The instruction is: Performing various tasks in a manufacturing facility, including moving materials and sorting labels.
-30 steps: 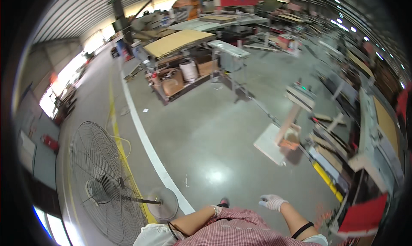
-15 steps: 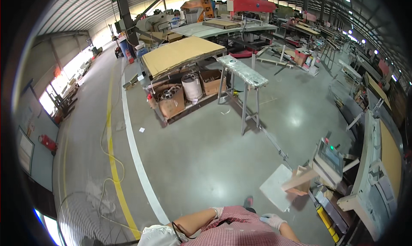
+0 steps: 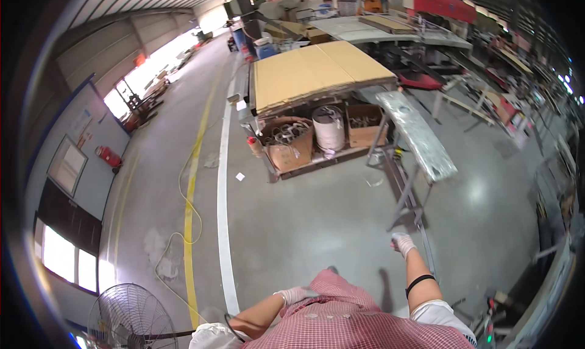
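My left hand (image 3: 297,295), in a pale glove, lies against the front of my red checked apron (image 3: 341,303). Its fingers stretch flat along the cloth and hold nothing that I can see. Out over the floor on the right is my right hand (image 3: 403,244), also gloved, with the fingers curled in and nothing visible in them. Beyond it stands a narrow bench (image 3: 420,133) with a shiny wrapped top on metal legs. The right hand is nearest to this bench but apart from it.
A low cart (image 3: 323,75) bears tan boards, with cardboard boxes (image 3: 292,148) and a white drum (image 3: 329,130) beneath. A yellow cable (image 3: 198,221) winds along the floor beside painted lines. At lower left stands a wire-cage fan (image 3: 131,315). Machines and racks fill the right side.
The view has swung right to left, so the cart and bench sit farther right. My right hand has left the apron's side and reaches forward. My left hand shows more fully.
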`<state>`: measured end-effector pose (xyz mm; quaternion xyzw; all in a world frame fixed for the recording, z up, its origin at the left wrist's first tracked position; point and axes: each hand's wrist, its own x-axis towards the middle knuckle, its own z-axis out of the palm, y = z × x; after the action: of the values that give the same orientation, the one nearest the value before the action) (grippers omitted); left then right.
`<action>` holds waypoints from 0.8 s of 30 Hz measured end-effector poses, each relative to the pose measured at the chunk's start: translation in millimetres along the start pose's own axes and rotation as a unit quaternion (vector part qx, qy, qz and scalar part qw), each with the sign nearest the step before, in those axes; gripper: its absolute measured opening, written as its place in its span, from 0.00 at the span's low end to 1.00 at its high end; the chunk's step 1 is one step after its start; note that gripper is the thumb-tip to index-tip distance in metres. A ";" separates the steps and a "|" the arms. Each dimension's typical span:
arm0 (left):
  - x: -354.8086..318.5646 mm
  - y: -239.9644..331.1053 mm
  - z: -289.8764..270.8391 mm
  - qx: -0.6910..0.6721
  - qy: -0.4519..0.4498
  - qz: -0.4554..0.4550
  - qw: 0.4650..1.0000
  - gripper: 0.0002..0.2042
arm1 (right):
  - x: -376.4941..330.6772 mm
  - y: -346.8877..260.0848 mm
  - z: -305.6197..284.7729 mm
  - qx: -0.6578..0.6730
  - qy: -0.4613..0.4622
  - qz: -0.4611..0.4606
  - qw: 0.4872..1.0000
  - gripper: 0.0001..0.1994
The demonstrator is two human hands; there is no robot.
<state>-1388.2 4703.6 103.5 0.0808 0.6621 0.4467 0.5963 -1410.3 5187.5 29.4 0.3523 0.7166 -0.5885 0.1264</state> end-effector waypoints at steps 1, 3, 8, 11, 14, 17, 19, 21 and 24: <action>9.3 31.9 -14.7 -0.033 0.010 -0.032 0.999 0.27 | 30.7 -22.1 -12.5 0.022 0.020 -0.026 0.999 0.11; 4.0 93.8 -22.7 -0.112 0.011 -0.131 0.985 0.28 | 64.1 -43.8 -2.5 0.267 0.059 -0.003 0.962 0.10; 98.4 168.8 -101.6 0.032 0.021 -0.035 0.999 0.24 | 120.5 -69.8 -20.2 0.512 0.071 0.083 0.852 0.19; 150.8 173.4 -154.1 0.103 0.029 0.031 0.994 0.23 | 143.9 -107.6 -43.7 0.628 0.076 0.081 0.771 0.36; 203.4 199.7 -193.3 0.135 0.083 0.039 0.987 0.19 | 179.4 -120.5 -81.7 0.700 0.149 0.010 0.698 0.39; 254.0 234.8 -213.7 0.019 0.099 0.061 0.993 0.17 | 230.0 -105.1 -132.7 0.698 0.216 -0.039 0.681 0.37; 253.0 274.9 -211.8 0.043 0.118 0.043 0.991 0.17 | 248.9 -94.0 -137.3 0.770 0.226 -0.100 0.588 0.29; 255.3 283.5 -233.2 0.075 0.119 0.017 0.990 0.14 | 256.7 -119.0 -116.7 0.797 0.273 -0.149 0.517 0.26; 264.2 344.3 -237.4 0.056 -0.006 -0.063 0.996 0.12 | 256.8 -126.8 -124.2 0.838 0.301 -0.243 0.385 0.27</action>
<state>-1812.2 4957.5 124.6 0.0747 0.6859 0.3703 0.6220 -1649.0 5387.2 6.3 0.2441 -0.0934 -0.7517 -0.6055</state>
